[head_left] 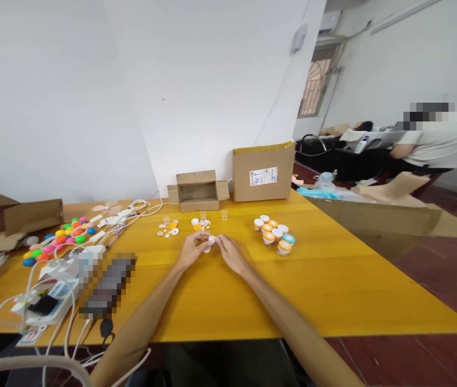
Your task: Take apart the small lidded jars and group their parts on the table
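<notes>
Fingers of my left hand [191, 249] and my right hand [229, 252] pinch a small white piece with dark marks [211, 239] between them, just above the table. Below it, partly hidden by my left hand, is a small white round part [207, 250]. Beyond my hands lie orange rings [197, 227], a white disc [195, 221] and small white pieces with dark marks [204, 223]. A similar group of white and orange parts [173, 226] is to the left. Several small clear containers with orange, white and teal lids [284, 246] stand right of my right hand.
Clear cups [224, 215] stand near an open cardboard box [199, 204]; a taller closed box [263, 191] is beside it. At left are colourful balls [57, 241], a power strip [57, 301], cables and a dark blurred-out object [107, 285]. A person [441, 142] sits at far right.
</notes>
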The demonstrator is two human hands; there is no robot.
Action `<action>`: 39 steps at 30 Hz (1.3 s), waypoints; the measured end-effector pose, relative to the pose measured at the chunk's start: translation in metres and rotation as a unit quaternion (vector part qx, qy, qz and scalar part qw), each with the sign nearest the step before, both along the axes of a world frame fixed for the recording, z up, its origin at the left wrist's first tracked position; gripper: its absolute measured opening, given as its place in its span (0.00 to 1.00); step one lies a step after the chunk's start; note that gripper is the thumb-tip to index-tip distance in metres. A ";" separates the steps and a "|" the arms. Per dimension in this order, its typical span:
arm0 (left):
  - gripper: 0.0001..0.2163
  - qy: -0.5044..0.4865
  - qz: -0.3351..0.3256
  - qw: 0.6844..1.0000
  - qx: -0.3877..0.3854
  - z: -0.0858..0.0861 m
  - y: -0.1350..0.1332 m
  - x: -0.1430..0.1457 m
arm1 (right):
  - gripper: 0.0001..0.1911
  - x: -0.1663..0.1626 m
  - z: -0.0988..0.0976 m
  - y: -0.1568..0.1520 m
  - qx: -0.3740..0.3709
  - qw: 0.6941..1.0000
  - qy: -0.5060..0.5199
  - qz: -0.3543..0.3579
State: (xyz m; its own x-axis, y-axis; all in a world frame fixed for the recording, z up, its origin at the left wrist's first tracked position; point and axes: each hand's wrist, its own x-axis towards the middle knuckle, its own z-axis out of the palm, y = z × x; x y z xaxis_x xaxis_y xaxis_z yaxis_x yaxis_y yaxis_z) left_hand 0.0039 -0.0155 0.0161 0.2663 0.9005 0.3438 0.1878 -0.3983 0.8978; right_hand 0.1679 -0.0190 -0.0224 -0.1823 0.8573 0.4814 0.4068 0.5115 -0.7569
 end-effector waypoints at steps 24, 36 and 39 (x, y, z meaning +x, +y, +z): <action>0.09 -0.004 -0.006 1.000 -0.010 -0.003 0.002 -0.003 | 0.26 0.002 0.008 -0.003 -0.057 0.995 0.062 0.047; 0.03 0.052 0.027 0.997 0.044 -0.002 0.000 0.000 | 0.27 0.004 0.014 -0.003 -0.088 0.986 0.138 0.031; 0.02 0.050 0.025 0.997 0.056 -0.001 -0.002 0.001 | 0.28 0.003 0.013 -0.003 -0.116 0.980 0.150 0.068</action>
